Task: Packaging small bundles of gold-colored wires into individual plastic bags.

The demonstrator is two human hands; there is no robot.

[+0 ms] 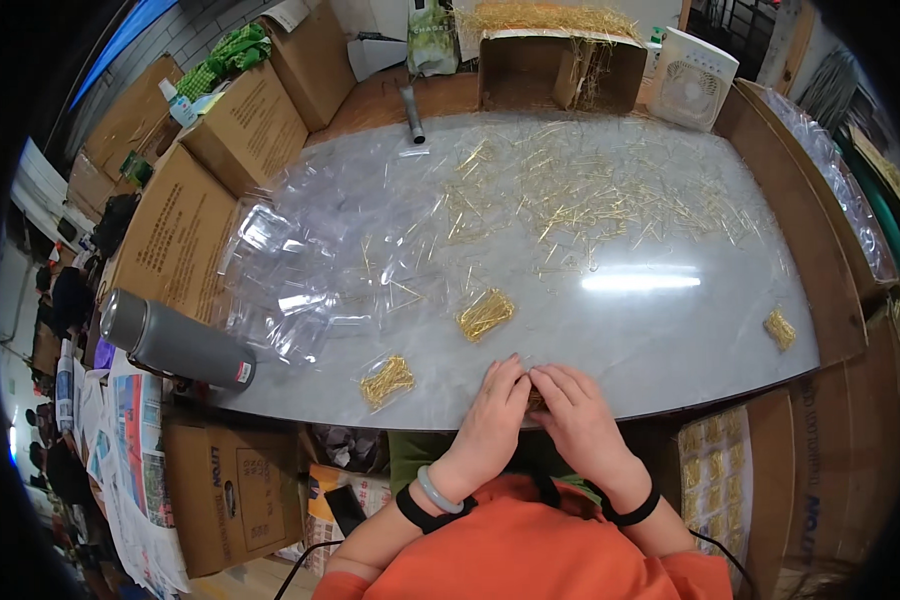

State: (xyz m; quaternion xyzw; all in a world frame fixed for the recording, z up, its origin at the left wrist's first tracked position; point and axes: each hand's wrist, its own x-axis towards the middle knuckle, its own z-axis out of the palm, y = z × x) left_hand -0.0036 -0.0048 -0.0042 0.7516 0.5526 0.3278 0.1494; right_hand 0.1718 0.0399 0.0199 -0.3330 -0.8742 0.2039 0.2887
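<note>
Head view, looking down on a pale tabletop at its near edge. The left hand and the right hand are shown side by side, fingertips meeting over a small bunch of gold pins, of which only a sliver is seen between them. The bunch lies directly under the fingertips, equally near to both hands; its long axis cannot be told. Both hands are closed down around the bunch, fingers curled and together, though the exact pinch is hidden. A bagged bundle of pins lies just left of the left hand, and a loose bundle lies beyond the fingertips, its long axis slanting away to the right. Scattered pins are spread well beyond.
</note>
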